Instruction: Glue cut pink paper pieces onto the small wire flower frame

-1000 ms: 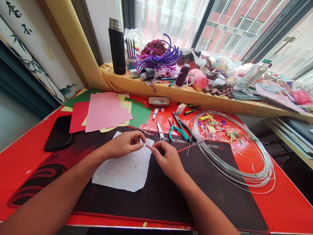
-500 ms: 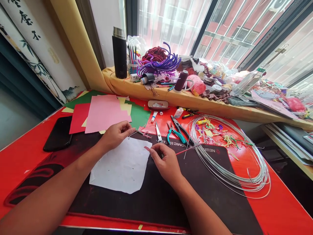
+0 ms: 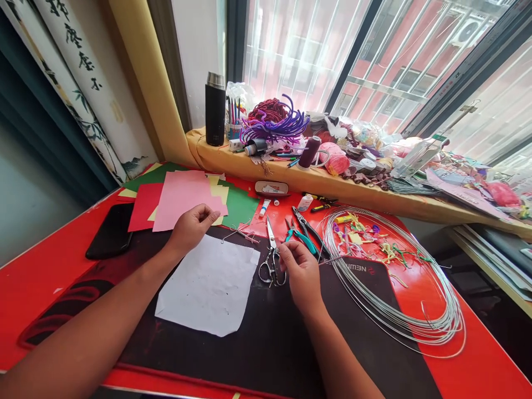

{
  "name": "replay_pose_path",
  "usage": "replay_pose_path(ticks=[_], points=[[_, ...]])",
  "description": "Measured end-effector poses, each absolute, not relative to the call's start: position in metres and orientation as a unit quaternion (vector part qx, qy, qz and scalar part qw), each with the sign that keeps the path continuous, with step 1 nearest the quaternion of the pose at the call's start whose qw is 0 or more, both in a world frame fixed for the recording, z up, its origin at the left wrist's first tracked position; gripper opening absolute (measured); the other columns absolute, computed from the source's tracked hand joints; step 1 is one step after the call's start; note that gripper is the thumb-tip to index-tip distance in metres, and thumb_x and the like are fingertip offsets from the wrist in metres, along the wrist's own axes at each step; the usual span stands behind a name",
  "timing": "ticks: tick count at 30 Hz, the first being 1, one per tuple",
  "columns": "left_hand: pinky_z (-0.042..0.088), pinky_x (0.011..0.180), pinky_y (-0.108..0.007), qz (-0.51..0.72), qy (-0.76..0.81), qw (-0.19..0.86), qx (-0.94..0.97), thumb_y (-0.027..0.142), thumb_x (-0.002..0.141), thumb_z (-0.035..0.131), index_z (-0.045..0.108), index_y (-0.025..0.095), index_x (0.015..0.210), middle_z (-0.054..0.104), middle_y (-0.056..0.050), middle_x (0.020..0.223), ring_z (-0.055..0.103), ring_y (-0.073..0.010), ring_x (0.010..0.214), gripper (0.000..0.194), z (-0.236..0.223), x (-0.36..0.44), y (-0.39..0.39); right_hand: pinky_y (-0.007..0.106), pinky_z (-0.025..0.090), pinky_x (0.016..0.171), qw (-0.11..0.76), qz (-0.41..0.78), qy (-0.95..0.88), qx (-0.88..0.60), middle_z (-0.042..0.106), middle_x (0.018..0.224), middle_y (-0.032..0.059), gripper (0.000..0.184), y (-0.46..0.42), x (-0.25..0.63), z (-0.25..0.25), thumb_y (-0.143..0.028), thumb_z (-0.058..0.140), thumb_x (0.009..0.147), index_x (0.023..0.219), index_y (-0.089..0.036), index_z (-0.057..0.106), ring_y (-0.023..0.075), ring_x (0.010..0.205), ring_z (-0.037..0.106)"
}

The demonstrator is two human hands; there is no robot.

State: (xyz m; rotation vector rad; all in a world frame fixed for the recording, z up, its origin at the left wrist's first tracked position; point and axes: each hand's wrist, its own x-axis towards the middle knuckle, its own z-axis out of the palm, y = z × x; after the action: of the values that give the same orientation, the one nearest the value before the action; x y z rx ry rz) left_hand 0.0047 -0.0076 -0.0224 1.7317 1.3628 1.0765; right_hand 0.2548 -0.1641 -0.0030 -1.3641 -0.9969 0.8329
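Where the thin, reddish, straight stem (image 3: 331, 260) leaves the right hand (image 3: 305, 277), it points rightward

Its long axis slants slightly away from the person, its far end over the coil of silvery wire (image 3: 453, 307). The right hand grips it narrowly, so that hand is nearer. Just left of those fingers lie the silver metal scissors (image 3: 271, 235), blades pointing away; contact is unclear. Farther left, past the creased white paper sheet (image 3: 208, 288), the left hand (image 3: 191, 230) is nearly closed beside the pink paper sheet (image 3: 183, 194); whether it pinches anything cannot be told.
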Motion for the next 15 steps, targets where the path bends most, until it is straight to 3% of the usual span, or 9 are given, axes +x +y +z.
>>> replay_pose_path(ticks=[3,9,12,15], points=[[0.038,0.065,-0.028,0.414,0.52,0.342,0.664,0.056,0.085,0.073,0.061,0.023,0.087,0.058,0.004,0.074,0.049,-0.0154,0.067,0.035,-0.028,0.004,-0.004,0.029,0.046,0.059,0.612,0.341,-0.408,-0.585,0.059,0.068,-0.002,0.043,-0.161,0.26,-0.003,-0.063,0.08,0.089,0.085,-0.021,0.07,0.0149,0.058,0.052],[0.043,0.067,-0.03,0.348,0.51,0.288,0.732,0.053,0.095,0.064,0.07,0.024,0.096,0.062,0.002,0.076,0.056,-0.0179,0.07,0.029,-0.031,0.007,-0.011,0.029,0.043,0.056,0.602,0.361,-0.407,-0.585,0.059,0.068,-0.0021,0.043,-0.161,0.258,-0.009,-0.063,0.08,0.088,0.085,-0.021,0.07,0.0151,0.058,0.052],[0.051,0.082,-0.035,0.337,0.464,0.208,0.792,0.045,0.098,0.061,0.073,0.024,0.113,0.072,-0.005,0.097,0.067,-0.0242,0.091,0.028,-0.034,0.015,-0.016,0.029,0.042,0.054,0.584,0.378,-0.414,-0.587,0.06,0.069,-0.0016,0.044,-0.163,0.254,-0.009,-0.064,0.08,0.088,0.088,-0.021,0.07,0.0157,0.058,0.052],[0.051,0.106,-0.045,0.328,0.389,0.148,0.848,0.036,0.103,0.054,0.074,0.022,0.126,0.073,-0.012,0.125,0.064,-0.0305,0.121,0.033,-0.04,0.024,-0.019,0.028,0.041,0.055,0.578,0.387,-0.415,-0.586,0.059,0.068,-0.0021,0.044,-0.164,0.25,-0.008,-0.064,0.08,0.088,0.087,-0.021,0.07,0.0152,0.058,0.051]])
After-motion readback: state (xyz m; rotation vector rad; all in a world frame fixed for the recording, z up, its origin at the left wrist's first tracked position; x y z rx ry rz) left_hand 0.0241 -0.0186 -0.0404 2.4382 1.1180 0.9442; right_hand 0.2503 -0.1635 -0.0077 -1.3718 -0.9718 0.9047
